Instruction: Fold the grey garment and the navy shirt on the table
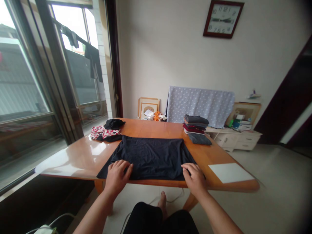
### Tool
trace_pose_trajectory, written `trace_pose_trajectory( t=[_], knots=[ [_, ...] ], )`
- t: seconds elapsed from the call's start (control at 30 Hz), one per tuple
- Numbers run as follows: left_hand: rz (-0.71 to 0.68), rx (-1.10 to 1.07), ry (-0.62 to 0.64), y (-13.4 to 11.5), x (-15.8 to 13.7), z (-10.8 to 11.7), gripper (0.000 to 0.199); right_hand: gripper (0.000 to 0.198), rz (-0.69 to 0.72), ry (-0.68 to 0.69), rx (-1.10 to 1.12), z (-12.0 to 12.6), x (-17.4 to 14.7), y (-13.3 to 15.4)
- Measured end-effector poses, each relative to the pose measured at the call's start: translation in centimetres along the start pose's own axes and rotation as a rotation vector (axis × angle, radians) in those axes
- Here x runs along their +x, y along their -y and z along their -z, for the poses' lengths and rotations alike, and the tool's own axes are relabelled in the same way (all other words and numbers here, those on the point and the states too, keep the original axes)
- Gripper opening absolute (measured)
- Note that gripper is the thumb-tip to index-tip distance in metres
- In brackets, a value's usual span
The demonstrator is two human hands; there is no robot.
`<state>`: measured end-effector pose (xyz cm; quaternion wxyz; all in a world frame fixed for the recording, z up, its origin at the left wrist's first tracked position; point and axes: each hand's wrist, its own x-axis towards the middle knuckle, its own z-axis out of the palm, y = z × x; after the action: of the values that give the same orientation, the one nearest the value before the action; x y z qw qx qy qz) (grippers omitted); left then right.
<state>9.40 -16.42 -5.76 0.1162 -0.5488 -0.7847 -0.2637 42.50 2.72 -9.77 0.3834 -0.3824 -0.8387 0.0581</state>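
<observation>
A dark navy garment (156,156) is spread across the front of the wooden table, its surface lightly wrinkled and its lower edge along the table's near edge. My left hand (118,172) is on its left part, fingers curled down onto the cloth and the thumb pointing inward. On the right part, my right hand (194,175) has its fingertips and thumb close together at the fabric. Both hands look closed on the cloth, though the fingertips are partly hidden. The garment's lower corners reach out past each hand.
The wooden table (146,125) also bears a stack of folded clothes (196,125) at back right, a red-and-white patterned cloth (103,133) with a black cloth (114,123) at back left, and a white sheet (231,173) at right. A white cabinet (235,139) stands behind.
</observation>
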Motion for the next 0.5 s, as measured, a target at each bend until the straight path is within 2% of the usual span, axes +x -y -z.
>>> trace_pose_trajectory(
  t=[0.13, 0.27, 0.37, 0.5],
  knots=[
    [0.13, 0.109, -0.008, 1.4, 0.8, -0.2, 0.036, 0.031, -0.177, -0.106, -0.124, 0.6, 1.4, -2.5],
    [0.245, 0.182, 0.039, 2.8, 0.6, -0.6, 0.042, 0.028, -0.252, -0.038, -0.234, 0.8, 2.3, -4.2],
    [0.255, 0.197, 0.044, 3.2, 0.5, -0.8, 0.042, 0.03, -0.282, 0.037, -0.312, 0.4, 3.0, -4.0],
    [0.267, 0.194, 0.033, 3.2, 0.7, -1.0, 0.044, 0.036, -0.338, 0.123, -0.396, 0.1, 4.2, -2.3]
  ],
)
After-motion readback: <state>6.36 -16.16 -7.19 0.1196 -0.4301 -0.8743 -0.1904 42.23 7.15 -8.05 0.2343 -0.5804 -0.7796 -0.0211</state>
